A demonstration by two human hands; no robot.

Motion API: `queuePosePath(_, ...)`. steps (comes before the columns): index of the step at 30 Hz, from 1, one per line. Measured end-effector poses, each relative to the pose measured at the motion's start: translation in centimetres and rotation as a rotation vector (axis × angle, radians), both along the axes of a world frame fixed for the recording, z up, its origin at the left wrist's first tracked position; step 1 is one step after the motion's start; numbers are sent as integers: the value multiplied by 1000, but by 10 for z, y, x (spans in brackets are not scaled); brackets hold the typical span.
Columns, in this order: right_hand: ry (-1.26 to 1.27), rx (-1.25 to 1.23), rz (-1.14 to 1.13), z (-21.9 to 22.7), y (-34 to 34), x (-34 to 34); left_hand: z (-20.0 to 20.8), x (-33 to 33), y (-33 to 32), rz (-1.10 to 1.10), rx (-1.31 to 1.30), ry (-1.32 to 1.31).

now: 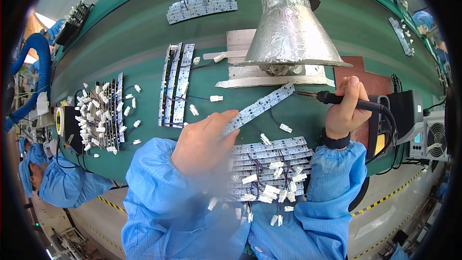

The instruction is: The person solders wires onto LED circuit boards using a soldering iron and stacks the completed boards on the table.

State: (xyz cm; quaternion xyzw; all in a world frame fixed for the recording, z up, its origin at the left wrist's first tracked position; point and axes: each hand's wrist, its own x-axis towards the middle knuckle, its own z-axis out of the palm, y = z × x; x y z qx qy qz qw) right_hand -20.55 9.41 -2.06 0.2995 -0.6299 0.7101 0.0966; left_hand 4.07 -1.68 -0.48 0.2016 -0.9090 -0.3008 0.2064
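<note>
My left hand (204, 137) pinches the lower left end of an LED circuit strip (262, 108), which slants up to the right. My right hand (345, 108) is closed round the handle of a soldering iron (332, 98). The iron's tip lies at the strip's upper right end; whether they touch I cannot tell. A dark wire with a white connector (285, 128) hangs below the strip. In front of me lies a stack of similar strips (276, 151) with several wired white connectors on top. Part of that stack is hidden by a blur near my left sleeve.
A foil-covered fume hood (296, 31) hangs over a pale fixture (240, 78). More strips stand left of centre (176, 84), at the far left (120, 110) and at the back (202, 7). The soldering station (406, 115) is on the right. Co-workers sit at left and far right.
</note>
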Motion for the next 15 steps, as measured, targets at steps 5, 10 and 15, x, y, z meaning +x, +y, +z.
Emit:
queuePosePath(5,-43,-83,-118,4,3,-11,1,1,-1,-7,-10,-8)
queuePosePath(10,-91,-205,-132,9,-2,-16,4,3,-1,19,10,-51)
queuePosePath(15,-170,-245,-123,11,2,-19,8,4,2,49,174,29)
